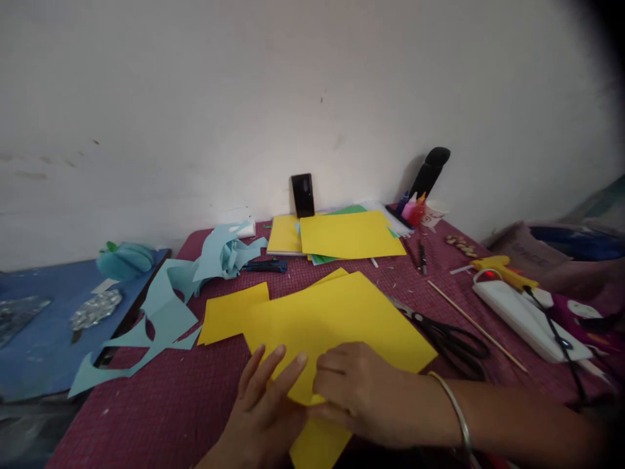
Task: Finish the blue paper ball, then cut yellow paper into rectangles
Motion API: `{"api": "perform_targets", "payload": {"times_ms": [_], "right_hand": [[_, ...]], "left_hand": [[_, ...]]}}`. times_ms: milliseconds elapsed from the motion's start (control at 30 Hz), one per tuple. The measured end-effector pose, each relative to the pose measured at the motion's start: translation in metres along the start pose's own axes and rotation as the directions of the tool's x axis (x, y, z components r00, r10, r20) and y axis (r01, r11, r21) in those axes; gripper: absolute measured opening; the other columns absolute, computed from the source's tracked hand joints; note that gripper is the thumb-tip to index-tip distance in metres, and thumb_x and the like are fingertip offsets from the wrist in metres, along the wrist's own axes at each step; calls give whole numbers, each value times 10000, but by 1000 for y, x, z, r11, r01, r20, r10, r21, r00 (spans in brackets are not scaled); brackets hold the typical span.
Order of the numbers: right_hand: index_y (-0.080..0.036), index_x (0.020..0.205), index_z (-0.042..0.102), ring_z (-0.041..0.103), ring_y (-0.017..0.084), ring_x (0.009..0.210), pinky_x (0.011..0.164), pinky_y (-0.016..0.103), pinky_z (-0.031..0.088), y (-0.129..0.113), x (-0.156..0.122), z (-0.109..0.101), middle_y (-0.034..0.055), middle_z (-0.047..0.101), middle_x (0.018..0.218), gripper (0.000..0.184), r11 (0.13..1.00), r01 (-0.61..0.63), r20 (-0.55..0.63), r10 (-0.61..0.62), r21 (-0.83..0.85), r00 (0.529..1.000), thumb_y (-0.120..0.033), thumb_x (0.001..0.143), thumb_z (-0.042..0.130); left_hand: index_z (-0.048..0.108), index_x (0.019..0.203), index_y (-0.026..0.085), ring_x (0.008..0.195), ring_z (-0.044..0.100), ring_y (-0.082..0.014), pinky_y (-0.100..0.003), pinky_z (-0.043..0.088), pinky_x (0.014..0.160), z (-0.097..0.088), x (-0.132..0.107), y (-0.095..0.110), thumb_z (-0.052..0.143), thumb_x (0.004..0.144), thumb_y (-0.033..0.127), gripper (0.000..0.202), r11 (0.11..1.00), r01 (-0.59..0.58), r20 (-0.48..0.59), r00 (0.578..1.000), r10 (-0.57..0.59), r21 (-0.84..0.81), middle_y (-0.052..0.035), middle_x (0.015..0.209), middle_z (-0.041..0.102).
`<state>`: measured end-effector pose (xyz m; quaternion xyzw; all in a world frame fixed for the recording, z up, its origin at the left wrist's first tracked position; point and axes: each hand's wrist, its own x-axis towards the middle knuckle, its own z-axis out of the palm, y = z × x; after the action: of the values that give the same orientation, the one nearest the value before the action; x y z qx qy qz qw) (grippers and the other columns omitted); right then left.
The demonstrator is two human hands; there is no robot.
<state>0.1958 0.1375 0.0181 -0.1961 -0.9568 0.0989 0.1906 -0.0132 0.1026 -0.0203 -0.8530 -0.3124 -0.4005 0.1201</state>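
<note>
A large yellow paper sheet [336, 319] lies on the red checked tablecloth [161, 410] in front of me. My left hand [266, 407] rests on its near left corner, fingers stretched out flat and close together. My right hand [354, 387], a metal bangle on its wrist, sits beside it with the fingers curled and pinched on the near edge of the same sheet. A second yellow sheet [229, 314] sticks out from underneath at the left.
Black scissors [449, 339] and a thin wooden stick [476, 324] lie right of the sheet. Light blue paper offcuts [166, 312] sprawl at the left. A stack of yellow and green paper [349, 234], a phone [303, 194], a glue gun [502, 270] and paint bottles [414, 208] are at the back.
</note>
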Motion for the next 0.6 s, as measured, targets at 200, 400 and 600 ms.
{"api": "perform_targets", "payload": {"times_ms": [200, 400, 600], "right_hand": [[-120, 1355, 406, 554, 217, 972, 829, 329, 390, -18, -33, 4, 100, 632, 1129, 682, 984, 55, 76, -69, 171, 995, -552, 855, 575], [-146, 1007, 606, 529, 230, 969, 851, 362, 369, 3, -55, 35, 100, 640, 1011, 157, 974, -175, 101, 190, -146, 976, -251, 901, 561], [-155, 896, 627, 539, 222, 912, 839, 372, 369, 6, -80, 25, 88, 645, 921, 80, 918, -268, 0, 280, -294, 960, -194, 889, 558]], "left_hand": [[668, 941, 222, 1078, 638, -202, -380, 458, 1035, -37, -64, 13, 510, 871, 118, 201, 959, 187, 228, 964, -138, -211, -36, 1011, 735], [654, 922, 246, 910, 678, -181, -238, 567, 746, -16, -105, 35, 771, 700, 243, 251, 481, 753, 14, 544, -839, -449, -16, 1022, 695], [583, 1206, 269, 930, 669, -188, -294, 551, 807, -15, -111, 34, 794, 676, 287, 570, 266, 758, 63, 374, -926, -596, -45, 1076, 682]]}}
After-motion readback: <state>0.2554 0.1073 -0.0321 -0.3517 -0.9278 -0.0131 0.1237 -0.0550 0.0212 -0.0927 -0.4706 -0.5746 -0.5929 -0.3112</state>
